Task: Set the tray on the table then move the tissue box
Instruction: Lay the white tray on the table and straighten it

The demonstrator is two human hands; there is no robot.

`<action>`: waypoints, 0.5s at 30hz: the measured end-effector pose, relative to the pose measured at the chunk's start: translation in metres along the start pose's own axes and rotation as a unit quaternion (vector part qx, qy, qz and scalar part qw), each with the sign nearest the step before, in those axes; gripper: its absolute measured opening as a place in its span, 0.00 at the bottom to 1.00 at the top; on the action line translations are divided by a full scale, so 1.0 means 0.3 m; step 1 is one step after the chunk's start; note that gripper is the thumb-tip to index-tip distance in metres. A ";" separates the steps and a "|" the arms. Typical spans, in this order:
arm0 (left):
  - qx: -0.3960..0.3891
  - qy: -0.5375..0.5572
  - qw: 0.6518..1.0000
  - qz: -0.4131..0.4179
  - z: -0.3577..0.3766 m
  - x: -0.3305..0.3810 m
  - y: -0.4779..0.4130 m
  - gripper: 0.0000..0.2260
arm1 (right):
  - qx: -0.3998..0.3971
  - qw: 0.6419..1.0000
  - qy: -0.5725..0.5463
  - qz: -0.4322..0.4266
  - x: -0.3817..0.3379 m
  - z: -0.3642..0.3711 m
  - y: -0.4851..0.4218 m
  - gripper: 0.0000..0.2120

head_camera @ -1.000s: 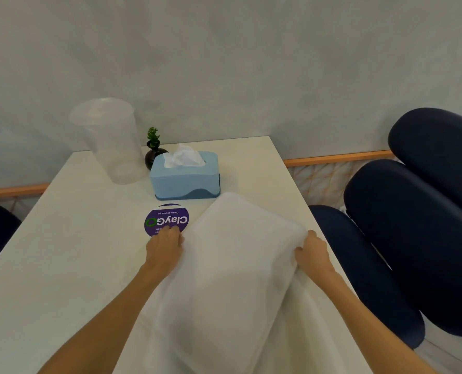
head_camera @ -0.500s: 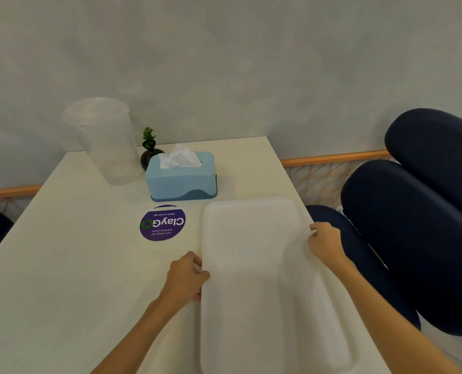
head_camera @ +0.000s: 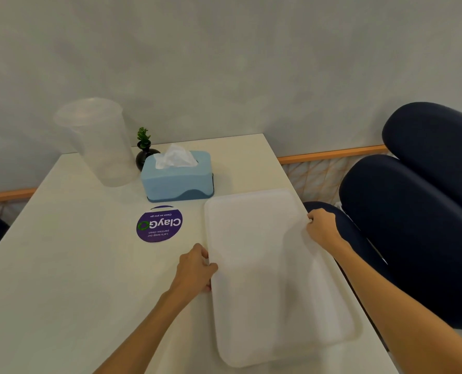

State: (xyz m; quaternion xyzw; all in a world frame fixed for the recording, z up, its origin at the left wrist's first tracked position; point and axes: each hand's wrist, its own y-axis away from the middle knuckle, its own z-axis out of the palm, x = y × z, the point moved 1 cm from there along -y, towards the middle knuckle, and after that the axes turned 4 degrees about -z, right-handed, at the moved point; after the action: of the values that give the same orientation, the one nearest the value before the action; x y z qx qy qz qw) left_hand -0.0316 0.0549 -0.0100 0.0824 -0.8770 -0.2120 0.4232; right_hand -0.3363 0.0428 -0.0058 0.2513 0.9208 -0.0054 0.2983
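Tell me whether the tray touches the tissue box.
Apart. The head view shows a strip of bare table between the tray's far edge and the tissue box.

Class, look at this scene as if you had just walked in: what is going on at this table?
A person is handling a white tray, one hand on each long edge: the left hand on its left rim, the right hand on its right rim. The tray looks flat on the white table, near its right edge. The blue tissue box stands untouched just beyond the tray, beside a clear plastic cup, a small potted plant and a purple round sticker.
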 end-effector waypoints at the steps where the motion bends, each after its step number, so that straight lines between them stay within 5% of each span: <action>1: 0.001 -0.001 1.000 -0.002 -0.001 0.001 -0.002 0.10 | 0.000 1.000 0.000 0.000 0.002 0.003 -0.004 0.09; 15: 0.009 -0.056 0.997 0.049 -0.059 -0.030 -0.054 0.07 | 0.011 0.996 0.085 -0.030 -0.065 -0.016 -0.030 0.12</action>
State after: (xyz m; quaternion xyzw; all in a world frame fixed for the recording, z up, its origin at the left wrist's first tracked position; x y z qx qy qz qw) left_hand -0.0127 0.0378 -0.0138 0.0313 -0.9041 -0.1879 0.3824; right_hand -0.3296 0.0268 0.0076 0.2264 0.9499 -0.0034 0.2153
